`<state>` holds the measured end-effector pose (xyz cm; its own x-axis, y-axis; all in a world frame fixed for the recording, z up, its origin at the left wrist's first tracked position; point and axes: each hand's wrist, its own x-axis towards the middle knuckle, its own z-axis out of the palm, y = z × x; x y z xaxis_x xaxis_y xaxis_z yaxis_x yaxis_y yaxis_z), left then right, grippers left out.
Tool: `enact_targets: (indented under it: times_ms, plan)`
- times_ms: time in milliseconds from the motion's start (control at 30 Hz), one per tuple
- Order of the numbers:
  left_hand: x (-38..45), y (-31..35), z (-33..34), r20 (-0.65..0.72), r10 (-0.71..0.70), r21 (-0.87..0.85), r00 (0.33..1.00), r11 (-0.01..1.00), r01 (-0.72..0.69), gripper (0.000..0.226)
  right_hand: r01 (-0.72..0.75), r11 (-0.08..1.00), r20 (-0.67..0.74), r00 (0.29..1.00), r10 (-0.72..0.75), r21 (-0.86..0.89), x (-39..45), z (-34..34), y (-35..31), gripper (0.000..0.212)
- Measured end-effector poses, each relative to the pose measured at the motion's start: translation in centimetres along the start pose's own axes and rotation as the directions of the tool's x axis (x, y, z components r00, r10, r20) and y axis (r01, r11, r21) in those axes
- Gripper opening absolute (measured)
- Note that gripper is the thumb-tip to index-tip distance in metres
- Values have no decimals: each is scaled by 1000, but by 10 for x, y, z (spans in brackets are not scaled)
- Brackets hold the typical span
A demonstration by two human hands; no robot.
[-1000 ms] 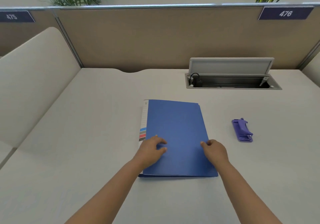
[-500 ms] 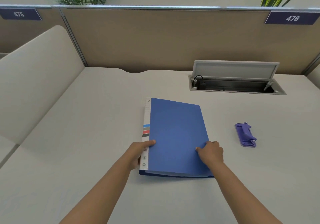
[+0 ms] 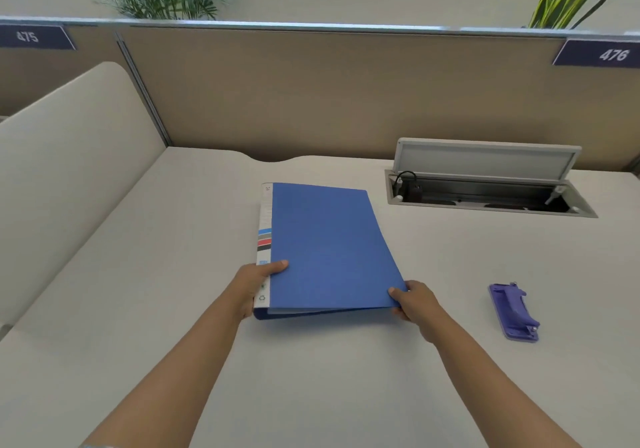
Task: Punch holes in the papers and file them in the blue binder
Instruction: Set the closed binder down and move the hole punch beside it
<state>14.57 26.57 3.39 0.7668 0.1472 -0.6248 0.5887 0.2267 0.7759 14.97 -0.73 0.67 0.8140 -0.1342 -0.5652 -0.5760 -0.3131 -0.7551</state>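
The blue binder [image 3: 329, 247] lies in the middle of the desk, its white labelled spine on the left. My left hand [image 3: 254, 283] holds the spine near its front end, thumb on the cover. My right hand [image 3: 414, 300] pinches the cover's front right corner, and that corner is lifted a little off the pages below. A purple hole punch [image 3: 514, 311] lies on the desk to the right, apart from both hands. No loose papers are in view.
An open cable tray [image 3: 485, 184] with its lid up is set into the desk at the back right. A beige partition [image 3: 311, 91] runs behind the desk, and a curved side panel [image 3: 69, 157] stands on the left.
My left hand slid from the cover to the spine. My right hand moved to the front right corner and raised the cover slightly.
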Motion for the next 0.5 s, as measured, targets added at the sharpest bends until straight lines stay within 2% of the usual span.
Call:
enact_targets:
  times_ms: [133, 267, 367, 433, 500]
  plan:
    - [38, 35, 14, -19, 131, 173, 991, 977, -126, 36, -39, 991, -51, 998, 46, 128, 43, 11, -28, 11]
    - [73, 59, 31, -18, 235, 379, 972, 901, -211, 56, -89, 979, -141, 983, 116, 185, 87, 21, -53, 4]
    - [93, 64, 39, -73, 298, 543, 952, 812, -213, 74, -78, 973, -206, 971, 124, 217, 111, 28, -64, 19]
    - [107, 68, 39, -85, 317, 581, 945, 786, -211, 80, -78, 982, -238, 964, 119, 174, 119, 32, -72, 22]
    - [119, 72, 39, -90, 310, 603, 946, 773, -196, 84, -71, 997, -294, 954, 63, -16, 126, 34, -75, 24]
